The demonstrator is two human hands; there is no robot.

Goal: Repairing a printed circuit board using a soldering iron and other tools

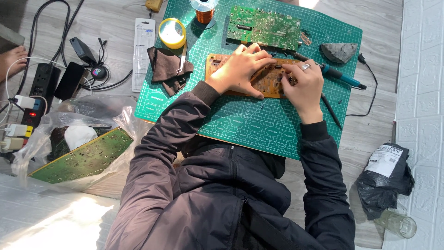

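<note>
**A home electronics bench set up on the floor**

A green cutting mat (240, 125) lies on grey wooden floorboards (106, 28), with circuit boards (263, 25), a soldering iron (340, 74), a spool of copper wire (204, 13) and a roll of yellow tape (172, 33) on it. Off the mat's left edge sit a power strip (39, 88) with plugged chargers and a plastic bag (69, 139) holding another board.

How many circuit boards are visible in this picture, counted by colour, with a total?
Green circuit boards: 2, one at the top of the cutting mat and one in the clear plastic bag
Orange-brown circuit boards: 1, the board under the left hand and the right hand
Total: 3
</note>
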